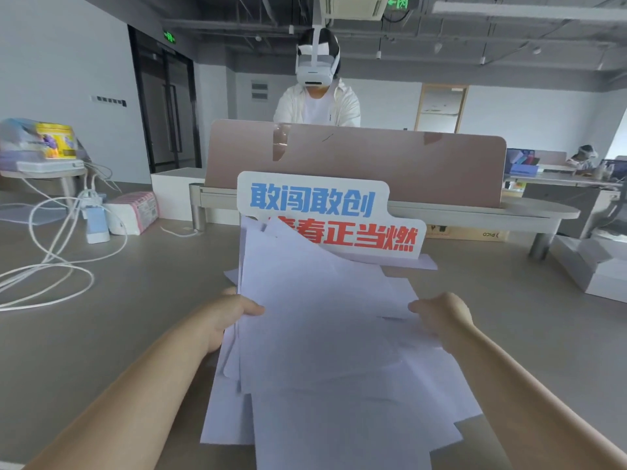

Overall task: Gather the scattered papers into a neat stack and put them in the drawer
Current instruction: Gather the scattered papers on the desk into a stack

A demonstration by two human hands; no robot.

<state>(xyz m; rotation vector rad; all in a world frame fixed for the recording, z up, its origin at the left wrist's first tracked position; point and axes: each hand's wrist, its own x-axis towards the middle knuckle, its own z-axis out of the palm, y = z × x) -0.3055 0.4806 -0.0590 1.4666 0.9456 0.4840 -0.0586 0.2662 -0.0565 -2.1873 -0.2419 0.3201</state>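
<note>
A loose pile of white papers (325, 334) lies fanned out in the middle of the grey desk (101, 351), the sheets skewed at different angles. My left hand (234, 317) grips the pile's left edge, thumb on top of the upper sheets. My right hand (441, 317) holds the right edge, fingers curled against the sheets. The upper sheets are lifted a little between my hands; lower sheets rest flat near the front edge. No drawer is in view.
A sign with blue and red characters (332, 215) stands just behind the papers. White cables (51, 266), a tissue pack (135, 212) and a charger lie at left. White boxes (597, 266) sit at right. A person in a headset (317, 93) stands beyond the pink divider (356, 164).
</note>
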